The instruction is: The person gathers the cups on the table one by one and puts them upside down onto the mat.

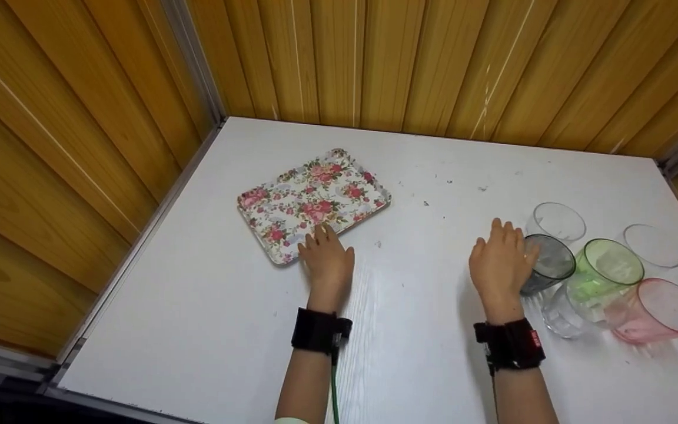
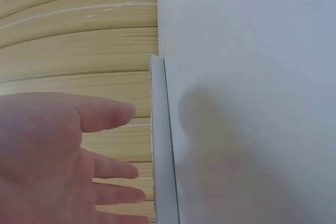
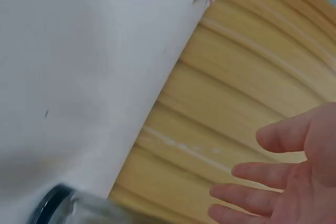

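Note:
A rectangular tray [image 1: 309, 200] with a pink rose pattern lies at an angle on the left of the white table. My left hand [image 1: 324, 262] is over its near edge with the fingers spread. In the left wrist view the straight fingers [image 2: 118, 195] point at the tray's side [image 2: 164, 145]. My right hand [image 1: 498, 265] has its fingers extended just left of a dark grey glass [image 1: 552, 259], overlapping its rim in the head view. From the right wrist, that hand [image 3: 294, 177] shows no object in it, and a dark glass rim [image 3: 50, 203] appears below.
Beside the grey glass stand a green glass [image 1: 607, 268], a pink glass [image 1: 662, 312] and several clear glasses [image 1: 557, 221], grouped at the table's right. Wood-patterned panels [image 1: 339, 65] wall in the back and left side. Small dark marks dot the tabletop [image 1: 421, 282].

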### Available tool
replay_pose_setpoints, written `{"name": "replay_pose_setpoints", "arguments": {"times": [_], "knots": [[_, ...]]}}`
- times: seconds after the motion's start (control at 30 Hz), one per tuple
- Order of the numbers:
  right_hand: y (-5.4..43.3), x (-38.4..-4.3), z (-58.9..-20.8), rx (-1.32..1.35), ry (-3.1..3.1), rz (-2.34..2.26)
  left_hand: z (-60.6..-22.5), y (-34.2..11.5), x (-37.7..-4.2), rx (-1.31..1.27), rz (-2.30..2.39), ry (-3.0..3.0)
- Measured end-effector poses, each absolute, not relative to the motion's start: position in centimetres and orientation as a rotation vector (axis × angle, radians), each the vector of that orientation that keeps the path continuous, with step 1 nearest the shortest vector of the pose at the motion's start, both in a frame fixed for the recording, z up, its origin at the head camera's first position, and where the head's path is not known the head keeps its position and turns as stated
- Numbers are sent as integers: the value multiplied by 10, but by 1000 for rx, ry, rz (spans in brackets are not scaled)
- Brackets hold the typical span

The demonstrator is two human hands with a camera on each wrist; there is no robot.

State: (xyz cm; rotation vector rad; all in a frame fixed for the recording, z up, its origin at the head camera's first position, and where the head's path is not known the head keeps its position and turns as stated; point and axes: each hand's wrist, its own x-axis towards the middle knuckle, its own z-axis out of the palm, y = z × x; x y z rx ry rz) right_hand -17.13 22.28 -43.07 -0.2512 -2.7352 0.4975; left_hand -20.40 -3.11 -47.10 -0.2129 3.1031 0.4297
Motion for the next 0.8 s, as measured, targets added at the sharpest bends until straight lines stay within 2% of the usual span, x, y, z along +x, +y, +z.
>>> {"name": "replay_pose_setpoints", "arguments": {"times": [0.3, 0.57, 0.8], "knots": [[248, -160, -438, -400, -2608, 536, -474, -32, -204, -209, 499, 3073], [247, -193, -445, -354, -2587, 465, -464, -42, -217, -285, 714, 2930], [245, -222, -443, -327, -2666, 435, -447, -51, -225, -178, 729, 2697]]}}
